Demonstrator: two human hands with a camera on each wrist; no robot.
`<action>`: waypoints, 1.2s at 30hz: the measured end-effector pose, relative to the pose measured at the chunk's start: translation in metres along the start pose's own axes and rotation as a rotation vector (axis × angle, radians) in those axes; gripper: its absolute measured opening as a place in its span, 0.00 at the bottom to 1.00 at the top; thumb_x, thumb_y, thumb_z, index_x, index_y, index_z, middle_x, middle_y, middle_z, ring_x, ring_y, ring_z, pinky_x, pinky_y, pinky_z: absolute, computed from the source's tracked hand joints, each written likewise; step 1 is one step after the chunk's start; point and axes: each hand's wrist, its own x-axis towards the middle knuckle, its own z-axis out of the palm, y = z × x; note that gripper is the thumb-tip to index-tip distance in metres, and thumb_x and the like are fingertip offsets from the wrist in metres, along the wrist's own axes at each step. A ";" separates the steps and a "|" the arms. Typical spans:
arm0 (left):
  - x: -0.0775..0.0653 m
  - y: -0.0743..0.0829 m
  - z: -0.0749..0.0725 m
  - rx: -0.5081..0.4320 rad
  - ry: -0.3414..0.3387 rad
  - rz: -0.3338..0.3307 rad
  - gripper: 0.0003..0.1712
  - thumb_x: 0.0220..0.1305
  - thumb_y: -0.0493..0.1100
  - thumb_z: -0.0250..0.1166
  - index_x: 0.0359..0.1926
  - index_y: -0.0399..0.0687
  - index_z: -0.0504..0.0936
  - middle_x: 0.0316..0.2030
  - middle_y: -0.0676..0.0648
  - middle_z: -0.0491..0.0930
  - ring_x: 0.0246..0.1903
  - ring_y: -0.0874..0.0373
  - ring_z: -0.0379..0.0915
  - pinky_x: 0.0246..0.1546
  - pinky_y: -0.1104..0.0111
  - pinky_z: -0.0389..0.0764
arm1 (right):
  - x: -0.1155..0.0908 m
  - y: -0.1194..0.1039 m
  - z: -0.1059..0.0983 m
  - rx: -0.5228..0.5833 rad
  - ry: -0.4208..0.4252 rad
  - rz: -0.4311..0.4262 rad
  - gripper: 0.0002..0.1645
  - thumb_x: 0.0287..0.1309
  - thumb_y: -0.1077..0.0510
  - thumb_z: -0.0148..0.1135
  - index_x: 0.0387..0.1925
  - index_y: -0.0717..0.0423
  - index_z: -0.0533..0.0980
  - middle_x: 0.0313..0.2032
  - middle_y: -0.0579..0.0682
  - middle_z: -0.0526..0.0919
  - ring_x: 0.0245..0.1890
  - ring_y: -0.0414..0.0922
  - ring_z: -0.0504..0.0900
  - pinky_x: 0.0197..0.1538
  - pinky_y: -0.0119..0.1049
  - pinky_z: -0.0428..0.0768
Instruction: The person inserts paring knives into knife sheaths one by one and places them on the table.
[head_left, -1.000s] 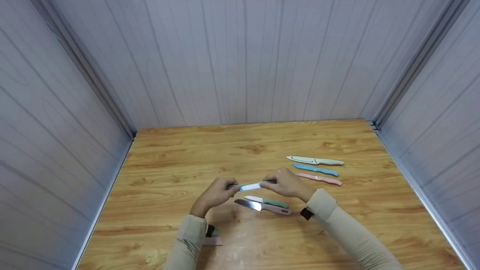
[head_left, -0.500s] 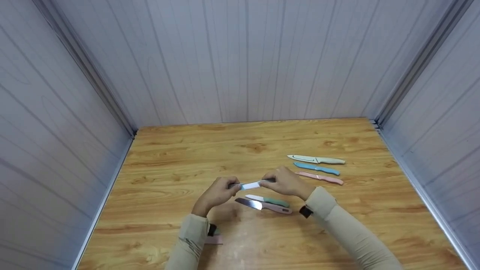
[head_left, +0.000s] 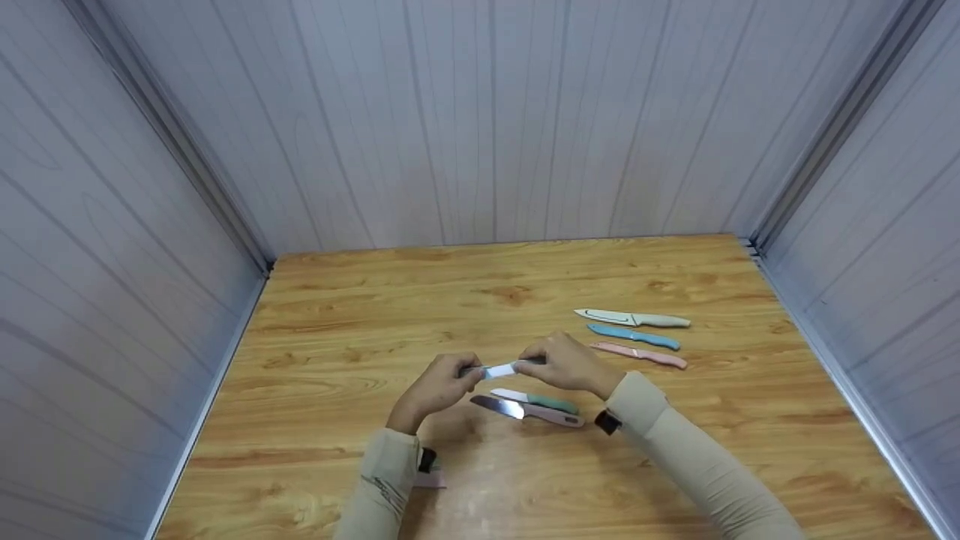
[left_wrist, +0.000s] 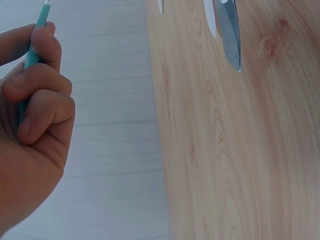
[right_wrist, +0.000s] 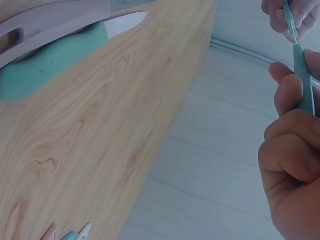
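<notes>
The held knife (head_left: 500,370) has a smooth, matt plastic-looking green handle and a bright, glossy blade. The pink-handled knife (head_left: 551,415) pairs mirror-shiny metal with matt plastic. The 3 knives (head_left: 634,336) together look like smooth plastic. Sleeves (head_left: 697,457) are creased matt cloth; the wood-grained table (head_left: 322,315) has a soft sheen; walls (head_left: 450,135) are wood-patterned panels.
</notes>
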 end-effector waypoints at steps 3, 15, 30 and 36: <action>0.000 0.000 0.000 0.014 0.003 0.004 0.09 0.71 0.41 0.55 0.34 0.46 0.79 0.23 0.52 0.73 0.19 0.62 0.62 0.20 0.71 0.65 | 0.001 -0.001 0.001 0.008 -0.009 0.010 0.21 0.64 0.41 0.55 0.41 0.50 0.85 0.30 0.43 0.85 0.12 0.33 0.67 0.20 0.30 0.70; 0.001 0.001 0.002 0.022 0.000 0.014 0.10 0.71 0.42 0.54 0.33 0.46 0.78 0.22 0.53 0.72 0.17 0.62 0.60 0.19 0.71 0.64 | 0.001 -0.004 0.003 0.022 -0.006 0.001 0.20 0.64 0.42 0.55 0.41 0.51 0.84 0.23 0.39 0.82 0.10 0.33 0.62 0.17 0.28 0.63; 0.004 0.006 0.004 0.002 0.010 -0.002 0.09 0.71 0.43 0.54 0.35 0.47 0.79 0.23 0.51 0.73 0.18 0.61 0.61 0.20 0.70 0.65 | 0.004 -0.007 0.000 0.042 -0.016 -0.014 0.19 0.65 0.43 0.55 0.40 0.50 0.85 0.28 0.39 0.84 0.10 0.33 0.62 0.19 0.29 0.68; 0.003 0.007 0.003 0.001 0.002 0.009 0.10 0.71 0.43 0.54 0.33 0.47 0.78 0.22 0.51 0.72 0.17 0.61 0.60 0.21 0.69 0.65 | 0.007 -0.008 0.003 0.033 -0.013 -0.032 0.20 0.66 0.43 0.54 0.40 0.50 0.84 0.29 0.42 0.85 0.12 0.34 0.67 0.21 0.29 0.70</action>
